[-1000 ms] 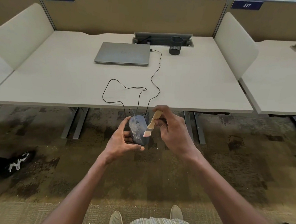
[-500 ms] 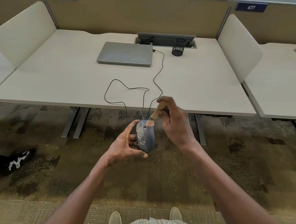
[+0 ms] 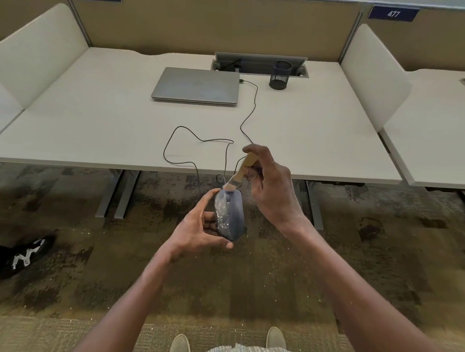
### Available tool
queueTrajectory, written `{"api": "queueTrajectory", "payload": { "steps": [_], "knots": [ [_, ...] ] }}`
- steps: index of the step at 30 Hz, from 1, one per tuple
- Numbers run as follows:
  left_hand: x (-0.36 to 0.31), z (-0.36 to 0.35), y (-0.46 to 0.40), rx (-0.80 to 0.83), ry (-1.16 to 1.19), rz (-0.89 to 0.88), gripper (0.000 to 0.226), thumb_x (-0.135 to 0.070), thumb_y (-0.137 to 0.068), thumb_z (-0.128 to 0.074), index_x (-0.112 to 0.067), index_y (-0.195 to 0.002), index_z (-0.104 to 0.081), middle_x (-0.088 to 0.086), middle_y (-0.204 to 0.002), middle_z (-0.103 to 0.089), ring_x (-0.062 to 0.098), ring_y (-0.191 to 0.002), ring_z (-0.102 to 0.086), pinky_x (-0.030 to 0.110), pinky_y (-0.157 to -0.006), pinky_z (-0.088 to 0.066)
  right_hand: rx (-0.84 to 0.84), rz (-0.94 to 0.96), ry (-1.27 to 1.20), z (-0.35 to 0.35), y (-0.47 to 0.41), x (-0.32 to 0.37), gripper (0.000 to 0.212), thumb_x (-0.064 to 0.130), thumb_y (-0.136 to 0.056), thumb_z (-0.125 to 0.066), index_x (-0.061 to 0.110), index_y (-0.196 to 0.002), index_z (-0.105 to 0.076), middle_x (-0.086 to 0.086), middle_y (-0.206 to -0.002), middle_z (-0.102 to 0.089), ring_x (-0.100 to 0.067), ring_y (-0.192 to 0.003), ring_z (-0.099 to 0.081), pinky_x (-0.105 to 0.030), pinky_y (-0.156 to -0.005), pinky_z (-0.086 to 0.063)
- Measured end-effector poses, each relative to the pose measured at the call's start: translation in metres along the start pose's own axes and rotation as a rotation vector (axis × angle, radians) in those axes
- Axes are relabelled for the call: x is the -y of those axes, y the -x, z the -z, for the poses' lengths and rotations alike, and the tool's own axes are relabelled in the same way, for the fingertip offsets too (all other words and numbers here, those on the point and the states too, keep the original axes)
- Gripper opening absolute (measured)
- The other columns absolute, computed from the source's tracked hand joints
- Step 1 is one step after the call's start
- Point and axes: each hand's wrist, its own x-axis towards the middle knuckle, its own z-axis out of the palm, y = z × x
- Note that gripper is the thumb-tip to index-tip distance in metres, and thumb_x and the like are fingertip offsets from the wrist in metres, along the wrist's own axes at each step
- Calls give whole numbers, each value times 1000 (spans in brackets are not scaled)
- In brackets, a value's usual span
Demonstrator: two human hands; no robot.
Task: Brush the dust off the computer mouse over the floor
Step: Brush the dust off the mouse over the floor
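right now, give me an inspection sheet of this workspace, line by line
surface: pale desk, mostly bare
job's things: dusty grey mouse held over the carpet; wooden brush, bristles at the mouse's front end
clutter: closed laptop; black mesh cup
hands: left hand grips the mouse; right hand holds the brush
cables: black cable runs from the laptop, loops on the desk, drops off the edge toward the mouse
surroundings: white specks on the carpet; black shoe at left; desk dividers
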Motion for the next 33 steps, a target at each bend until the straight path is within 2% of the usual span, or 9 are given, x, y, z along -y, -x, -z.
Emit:
{"api": "queueTrajectory", "payload": {
  "steps": [3, 8, 11, 13, 16, 20, 25, 29, 33],
  "knots": [
    [1, 1, 1, -11, 13, 4, 128, 3, -61, -93, -33, -157, -17, 5, -108, -75, 12, -98, -75, 16, -75, -57, 18, -21, 43, 2, 1, -4, 37, -2, -98, -57, 12, -132, -50, 1, -82, -61, 3, -63, -55, -6, -57, -43],
    [4, 3, 0, -9, 23, -8, 129, 2, -60, -94, -34, -157, -16, 8, -111, -75, 17, -100, -75, 20, -79, -58, -13, -64, 71, 7, 1, -7, 37, -3, -98, -56, 13, -131, -49, -1, -83, -62, -15, -68, -61, -7, -56, -46],
    [5, 4, -1, -9, 23, -7, 129, 2, -61, -93, -32, -158, -15, 9, -109, -76, 17, -99, -75, 20, -80, -58, -43, -35, 29, 7, -1, -5, 35, -1, -98, -58, 14, -128, -47, -4, -87, -66, -19, -72, -67, -18, -59, -55],
    [6, 4, -2, -6, 16, -8, 131, -1, -60, -95, -32, -158, -13, 9, -110, -76, 18, -99, -75, 27, -87, -59, -22, -36, 9, 6, 0, -5, 33, -1, -98, -58, 16, -125, -47, -6, -88, -67, -20, -75, -69, -29, -62, -58],
    [8, 6, -1, -15, 26, 7, 133, -3, -59, -95, -32, -159, -11, 10, -113, -75, 20, -100, -75, 41, -96, -58, 11, -69, 33, 6, 4, -8, 29, -2, -98, -56, 14, -122, -49, -5, -89, -69, -19, -77, -69, -30, -65, -60],
    [10, 9, 0, -18, 43, 7, 134, -4, -59, -96, -34, -158, -12, 11, -118, -73, 22, -102, -75, 48, -99, -56, -40, -99, 4, 11, 6, -10, 25, -5, -97, -55, 10, -116, -50, -5, -91, -71, -18, -81, -72, -32, -68, -60],
    [10, 11, -1, -41, 65, -14, 137, -15, -53, -98, -33, -159, -13, 5, -118, -73, 19, -104, -75, 46, -99, -56, -10, -164, -97, 12, 7, -12, 27, -11, -95, -51, 10, -112, -51, 4, -89, -67, -12, -88, -73, -34, -76, -64],
    [12, 11, -1, -76, 72, -19, 142, -32, -45, -101, -35, -158, -15, 1, -117, -73, 16, -105, -74, 33, -93, -58, 48, -215, -157, 17, 13, -13, 31, -14, -95, -49, 15, -108, -50, 3, -89, -65, -11, -90, -73, -30, -79, -64],
    [14, 12, -2, -135, 58, -21, 136, -21, -51, -98, -35, -158, -14, 4, -120, -71, 15, -105, -74, 28, -90, -59, 104, -267, -191, 22, 20, -13, 36, -15, -95, -47, 20, -105, -48, -5, -93, -65, -15, -92, -73, -29, -79, -63]
  ]
}}
